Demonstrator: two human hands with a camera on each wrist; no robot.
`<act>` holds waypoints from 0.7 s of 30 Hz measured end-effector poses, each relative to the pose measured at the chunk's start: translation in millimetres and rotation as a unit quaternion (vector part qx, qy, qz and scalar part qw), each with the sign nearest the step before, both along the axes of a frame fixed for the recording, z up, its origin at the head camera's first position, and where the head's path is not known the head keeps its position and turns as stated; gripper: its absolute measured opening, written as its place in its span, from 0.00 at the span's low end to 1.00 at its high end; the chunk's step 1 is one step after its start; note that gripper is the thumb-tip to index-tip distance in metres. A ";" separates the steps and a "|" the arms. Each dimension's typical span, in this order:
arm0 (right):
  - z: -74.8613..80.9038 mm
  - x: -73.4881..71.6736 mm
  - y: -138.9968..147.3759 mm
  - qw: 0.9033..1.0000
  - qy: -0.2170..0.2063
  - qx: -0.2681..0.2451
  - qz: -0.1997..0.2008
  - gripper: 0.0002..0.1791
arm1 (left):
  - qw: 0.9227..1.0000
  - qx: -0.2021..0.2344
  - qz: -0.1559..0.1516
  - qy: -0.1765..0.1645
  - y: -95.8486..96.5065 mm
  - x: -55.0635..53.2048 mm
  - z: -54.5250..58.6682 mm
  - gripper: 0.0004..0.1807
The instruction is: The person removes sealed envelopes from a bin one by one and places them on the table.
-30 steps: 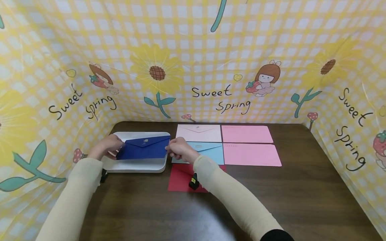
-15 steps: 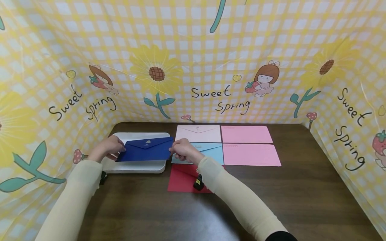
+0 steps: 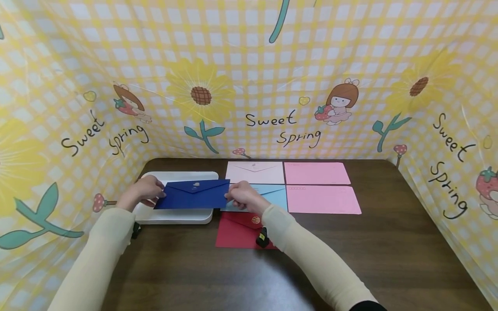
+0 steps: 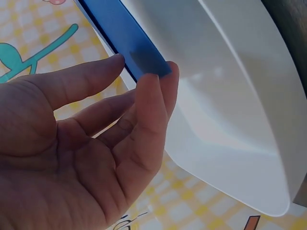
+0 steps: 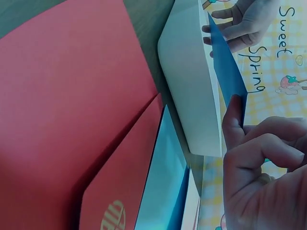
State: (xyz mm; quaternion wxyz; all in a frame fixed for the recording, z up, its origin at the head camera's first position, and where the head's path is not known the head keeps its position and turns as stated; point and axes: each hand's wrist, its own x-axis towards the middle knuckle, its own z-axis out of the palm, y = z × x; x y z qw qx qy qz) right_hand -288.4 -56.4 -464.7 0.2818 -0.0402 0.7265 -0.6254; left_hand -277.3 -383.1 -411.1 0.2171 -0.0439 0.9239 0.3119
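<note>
A dark blue envelope with a pointed flap hangs raised over the white tray, its right end reaching past the tray's edge. My left hand pinches its left end; the left wrist view shows the thumb at one face and the fingers at the other. At the right end my right hand pinches the corner between thumb and curled fingers. Under the right hand lies a light blue envelope, partly covered. A red envelope with a gold emblem lies nearer me, partly behind the right wrist.
A white envelope lies behind the light blue one. To their right are two pink envelopes, one behind the other. The brown table is ringed by a yellow checked cloth at the back and sides.
Both hands have shifted to the right with the dark blue envelope, the right hand farther. The envelope's right end now sticks out beyond the tray, and it sits more level in the head view.
</note>
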 end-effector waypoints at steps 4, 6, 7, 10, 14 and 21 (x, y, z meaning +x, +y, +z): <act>-1.8 -0.6 7.1 1.000 0.004 0.011 0.004 0.20 | 1.000 -0.007 -0.003 0.003 4.4 1.2 -0.8 0.25; -2.8 -1.3 10.1 1.000 0.004 0.013 0.004 0.21 | 1.000 -0.012 -0.004 0.008 7.1 2.3 -0.3 0.25; -3.0 -1.3 11.9 1.000 0.004 0.013 0.004 0.22 | 1.000 -0.014 -0.004 0.011 8.7 2.7 -0.4 0.25; -3.1 -0.9 17.1 1.000 0.005 0.013 0.006 0.22 | 1.000 -0.019 -0.007 0.024 12.7 3.9 -1.7 0.26; -2.9 0.1 23.9 1.000 0.010 0.012 0.011 0.20 | 0.999 -0.027 -0.004 0.032 19.1 6.4 -2.2 0.25; -5.0 1.2 33.8 1.000 0.003 0.011 0.004 0.21 | 0.998 -0.044 -0.013 0.044 30.3 11.0 1.6 0.26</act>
